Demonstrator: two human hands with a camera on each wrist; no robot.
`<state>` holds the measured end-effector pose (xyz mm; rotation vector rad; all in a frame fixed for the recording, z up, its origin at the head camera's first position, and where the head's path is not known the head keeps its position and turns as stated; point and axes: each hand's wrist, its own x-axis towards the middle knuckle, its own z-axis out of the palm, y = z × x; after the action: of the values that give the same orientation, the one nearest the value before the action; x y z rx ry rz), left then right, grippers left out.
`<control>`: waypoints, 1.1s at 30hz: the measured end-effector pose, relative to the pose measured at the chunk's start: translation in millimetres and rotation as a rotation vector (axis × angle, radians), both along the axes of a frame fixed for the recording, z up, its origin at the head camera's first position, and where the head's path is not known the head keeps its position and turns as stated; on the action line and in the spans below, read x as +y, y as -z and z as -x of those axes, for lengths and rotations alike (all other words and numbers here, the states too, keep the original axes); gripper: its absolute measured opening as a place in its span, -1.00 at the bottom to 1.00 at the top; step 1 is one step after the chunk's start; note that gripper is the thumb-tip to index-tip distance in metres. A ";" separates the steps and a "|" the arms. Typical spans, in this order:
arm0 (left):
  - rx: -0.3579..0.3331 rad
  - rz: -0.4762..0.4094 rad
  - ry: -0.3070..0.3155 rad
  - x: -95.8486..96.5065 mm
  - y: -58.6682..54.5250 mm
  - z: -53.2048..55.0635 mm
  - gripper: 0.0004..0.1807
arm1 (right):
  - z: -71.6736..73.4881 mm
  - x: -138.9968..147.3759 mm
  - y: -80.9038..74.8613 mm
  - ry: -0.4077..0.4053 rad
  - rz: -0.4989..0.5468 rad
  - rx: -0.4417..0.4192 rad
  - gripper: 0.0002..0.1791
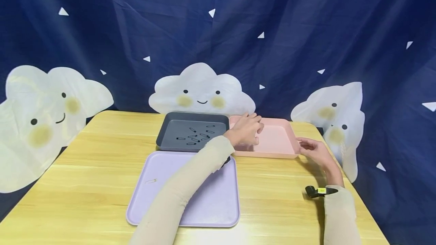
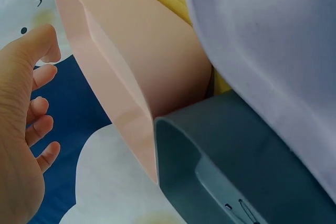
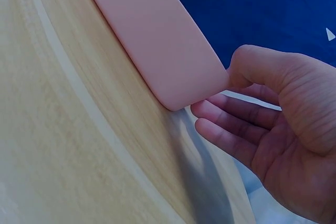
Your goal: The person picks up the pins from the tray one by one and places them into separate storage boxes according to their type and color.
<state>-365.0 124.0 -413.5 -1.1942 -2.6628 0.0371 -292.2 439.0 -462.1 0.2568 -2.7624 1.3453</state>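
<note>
My left hand (image 1: 246, 128) hovers over the left part of a shallow pink tray (image 1: 275, 138), its fingers loosely bent with nothing between them. In the left wrist view that hand (image 2: 26, 114) stands apart from the pink tray's wall (image 2: 105, 77). At the tray's right end, my right hand (image 1: 315, 151) touches the outer wall with its fingertips. The right wrist view has the thumb and fingers of this hand (image 3: 283, 124) against the end of the pink wall (image 3: 157, 40). Several black safety pins (image 1: 195, 140) lie spread in a dark grey tray (image 1: 177, 147), left of the pink one.
In front of the grey tray lies a flat lilac tray (image 1: 211, 207), partly covered by my left sleeve. One gold-toned safety pin (image 1: 151, 181) rests on it. Everything stands on a wooden table (image 1: 85, 184) before a blue cloud-patterned curtain (image 1: 218, 41).
</note>
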 end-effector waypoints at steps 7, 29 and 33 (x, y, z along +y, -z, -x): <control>0.030 -0.009 0.027 -10.4 -8.2 -5.1 -0.81 | -0.1 -0.2 1.1 -0.009 -0.001 0.022 -0.45; 0.138 0.050 0.189 -75.6 -41.3 -45.0 -0.85 | -1.0 -1.1 -0.2 -0.019 -0.018 0.052 -0.45; 0.138 0.090 0.218 -95.0 -41.9 -57.8 -0.82 | -1.0 -1.4 -0.1 -0.013 -0.027 0.049 -0.44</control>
<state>-307.2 29.0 -371.7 -1.4481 -2.4219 0.1978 -291.2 437.6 -462.1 0.3060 -2.7453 1.2868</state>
